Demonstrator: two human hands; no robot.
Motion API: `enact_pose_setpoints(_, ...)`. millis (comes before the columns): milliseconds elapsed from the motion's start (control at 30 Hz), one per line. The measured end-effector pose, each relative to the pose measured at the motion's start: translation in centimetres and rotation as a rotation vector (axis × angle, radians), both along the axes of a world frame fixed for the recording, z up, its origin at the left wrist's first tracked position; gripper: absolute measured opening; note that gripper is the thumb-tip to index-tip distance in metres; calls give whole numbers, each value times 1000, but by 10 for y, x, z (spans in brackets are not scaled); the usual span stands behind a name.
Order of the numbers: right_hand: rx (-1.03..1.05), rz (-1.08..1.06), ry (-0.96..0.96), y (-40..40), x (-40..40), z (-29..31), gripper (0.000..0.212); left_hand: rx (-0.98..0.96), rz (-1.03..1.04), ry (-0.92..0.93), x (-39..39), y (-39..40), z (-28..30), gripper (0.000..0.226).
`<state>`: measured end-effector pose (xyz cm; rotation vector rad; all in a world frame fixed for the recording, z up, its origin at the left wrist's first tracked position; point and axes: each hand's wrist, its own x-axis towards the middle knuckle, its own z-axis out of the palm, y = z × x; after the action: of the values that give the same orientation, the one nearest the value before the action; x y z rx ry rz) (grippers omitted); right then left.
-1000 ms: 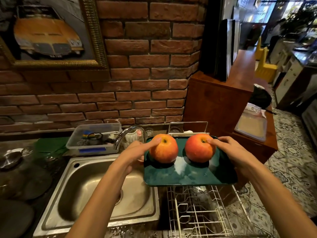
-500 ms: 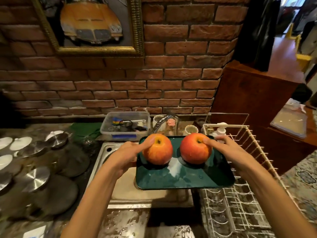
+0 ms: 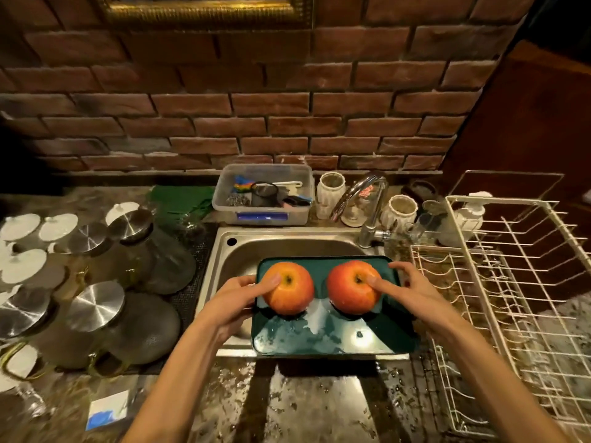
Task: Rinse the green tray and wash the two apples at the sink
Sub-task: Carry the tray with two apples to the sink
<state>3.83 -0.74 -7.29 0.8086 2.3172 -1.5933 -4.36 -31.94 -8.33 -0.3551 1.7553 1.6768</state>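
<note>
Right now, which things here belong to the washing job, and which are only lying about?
For the job: tray, left apple, right apple, sink, tap, left hand, right hand.

Lying about: tub, jars, pots, rack.

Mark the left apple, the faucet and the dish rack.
left apple [image 3: 289, 290], head view: on its front skin below the stem.
faucet [image 3: 374, 199], head view: on the curved chrome spout.
dish rack [image 3: 518, 282], head view: on its white wires.
</note>
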Motion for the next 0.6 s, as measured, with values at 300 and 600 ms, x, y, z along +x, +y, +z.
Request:
enact_pose_setpoints(300,0,-37,-27,-13,-49,-100,80,78,125,-105,-47,-5,-94,100)
enact_pose_setpoints(600,-11,-48,-19,-8,-92,-186,73,104,70,-155,-96,-3,-174,96)
